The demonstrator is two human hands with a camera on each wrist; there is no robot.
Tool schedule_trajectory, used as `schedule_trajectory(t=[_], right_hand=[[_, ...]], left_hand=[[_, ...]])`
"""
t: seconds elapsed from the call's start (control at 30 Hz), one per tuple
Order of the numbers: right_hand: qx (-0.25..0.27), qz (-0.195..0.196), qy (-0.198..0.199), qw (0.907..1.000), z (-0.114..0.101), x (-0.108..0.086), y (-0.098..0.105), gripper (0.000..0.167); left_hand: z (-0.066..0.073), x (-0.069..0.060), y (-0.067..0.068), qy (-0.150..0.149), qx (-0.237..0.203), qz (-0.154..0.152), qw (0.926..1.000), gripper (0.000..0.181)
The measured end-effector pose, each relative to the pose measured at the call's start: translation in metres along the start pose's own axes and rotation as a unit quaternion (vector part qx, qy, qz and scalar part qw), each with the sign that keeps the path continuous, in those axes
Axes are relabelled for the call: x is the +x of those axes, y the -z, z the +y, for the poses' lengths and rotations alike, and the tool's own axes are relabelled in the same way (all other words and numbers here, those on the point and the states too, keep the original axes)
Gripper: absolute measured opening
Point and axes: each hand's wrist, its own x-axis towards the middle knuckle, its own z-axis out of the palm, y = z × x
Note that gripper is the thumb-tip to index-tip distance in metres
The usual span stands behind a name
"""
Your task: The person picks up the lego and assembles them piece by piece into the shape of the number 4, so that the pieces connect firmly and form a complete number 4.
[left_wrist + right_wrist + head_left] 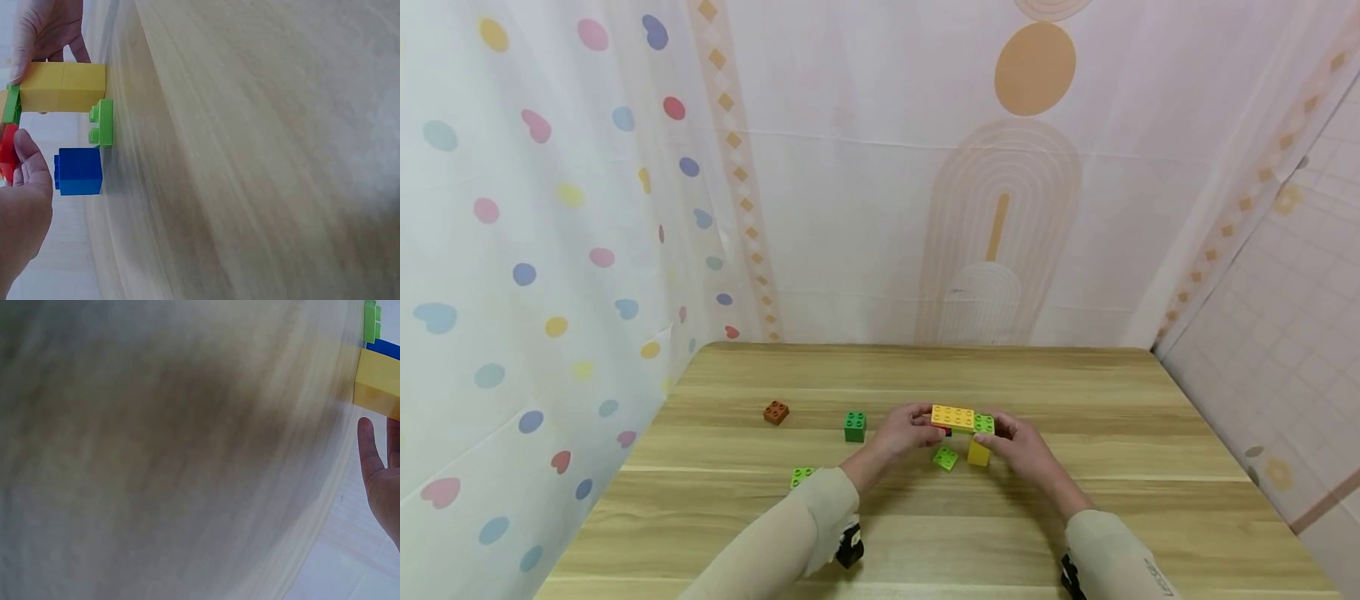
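A long orange-yellow brick (pixel 953 417) lies level in front of me, with a small light green brick (pixel 984 424) at its right end. Beneath the green one stands a yellow tower of bricks (pixel 62 87). My left hand (pixel 901 435) pinches a red brick (pixel 7 153) under the long brick's left end. With thumb in front and fingers behind, my right hand (pixel 1026 450) grips the light green brick at the tower's top. On the table below are a flat light green brick (pixel 946 458) and a blue brick (pixel 80 172), the latter mostly hidden in the head view.
Left of my hands, a dark green brick (pixel 855 427) and a brown brick (pixel 776 412) stand on the wooden table (pixel 925 542). Another light green brick (pixel 802 476) shows partly behind my left sleeve. Patterned curtains hang around the table's back and sides.
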Motion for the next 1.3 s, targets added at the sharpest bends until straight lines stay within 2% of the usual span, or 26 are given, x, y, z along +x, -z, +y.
schedule_trajectory(t=[0.1,0.27,0.47,0.7,1.0,1.2,1.3], right_hand=[[-0.002,0.0,0.001,1.0,0.0,0.0,0.0,0.038],[-0.008,0.001,0.002,1.0,0.0,0.0,0.0,0.039],[-0.005,0.0,0.005,1.0,0.001,0.0,0.001,0.039],[0.005,0.003,0.007,1.0,0.0,-0.001,0.0,0.039],[-0.001,0.011,-0.008,0.9999,0.002,0.0,-0.001,0.04],[0.001,0.004,-0.01,0.9999,0.001,0.0,-0.002,0.041],[0.006,-0.003,-0.012,0.9999,0.0,-0.001,-0.002,0.042]], left_hand=[[0.001,0.001,-0.002,0.009,-0.028,0.004,0.9996,0.045],[0.007,0.001,-0.008,0.034,-0.052,0.033,0.9975,0.046],[0.012,0.0,-0.015,0.032,-0.066,0.056,0.9958,0.038],[0.013,0.0,-0.017,0.044,-0.081,0.074,0.993,0.032],[0.012,0.002,-0.019,0.041,-0.089,0.074,0.9925,0.03],[0.011,0.0,-0.018,0.046,-0.089,0.073,0.9923,0.029],[0.01,0.0,-0.018,0.038,-0.086,0.074,0.9928,0.028]])
